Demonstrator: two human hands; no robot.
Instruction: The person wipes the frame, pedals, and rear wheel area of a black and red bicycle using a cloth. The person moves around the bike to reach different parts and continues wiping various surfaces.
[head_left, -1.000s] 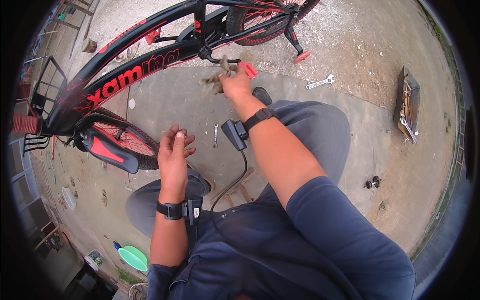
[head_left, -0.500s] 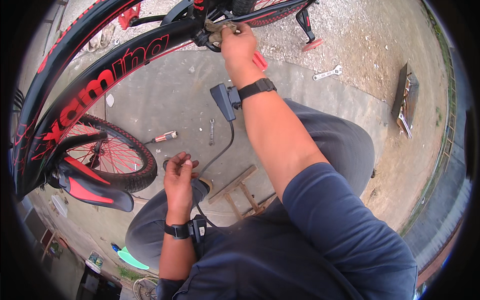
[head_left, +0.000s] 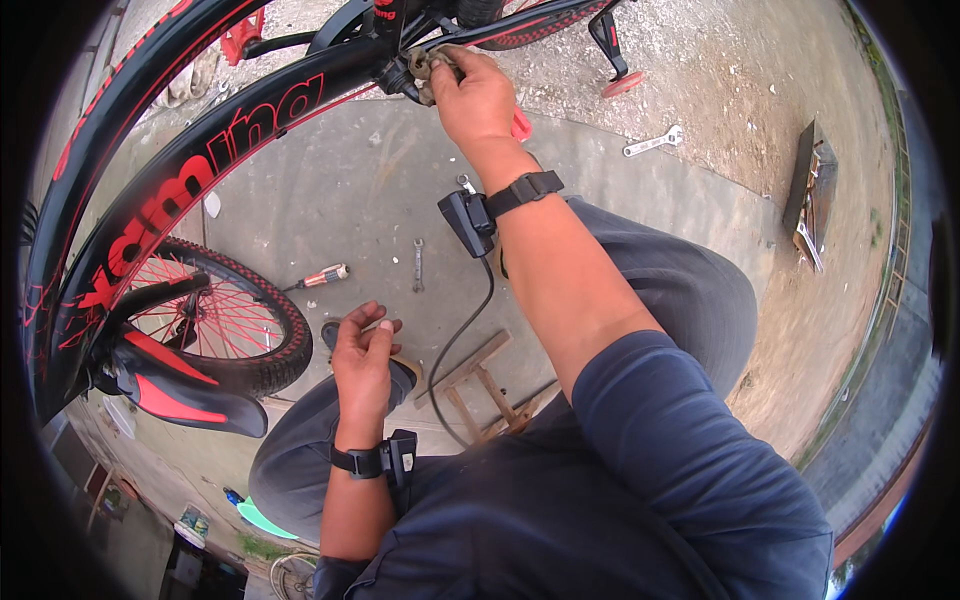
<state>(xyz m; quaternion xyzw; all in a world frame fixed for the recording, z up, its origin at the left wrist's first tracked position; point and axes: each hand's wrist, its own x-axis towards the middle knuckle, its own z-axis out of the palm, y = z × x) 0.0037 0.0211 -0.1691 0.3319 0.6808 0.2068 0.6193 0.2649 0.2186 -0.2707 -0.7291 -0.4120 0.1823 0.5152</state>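
Note:
My right hand (head_left: pixel 478 105) is closed on a dirty, greyish-brown rag (head_left: pixel 421 64). It presses the rag against the crank area of a black and red bicycle (head_left: pixel 255 125), below the seat tube. Part of the rag is hidden behind my fingers. My left hand (head_left: pixel 362 352) hangs over my left knee, fingers loosely bent and apart, with nothing in it. Nearest to it is the bicycle's front wheel (head_left: pixel 262 372) with red spokes. A red pedal (head_left: pixel 521 124) shows just beyond my right hand.
On the concrete lie a screwdriver (head_left: pixel 325 276), a small wrench (head_left: pixel 418 265) and an adjustable wrench (head_left: pixel 653 141). An open tool tray (head_left: pixel 808 195) with tools stands at the right. A low wooden stool (head_left: pixel 485 355) is between my legs. The kickstand (head_left: pixel 606 45) reaches down at the back.
My right hand has turned slightly and its wrist has shifted right, with the rag still held at the crank area. Another wrench end now shows beside the wrist. My left hand is almost unmoved.

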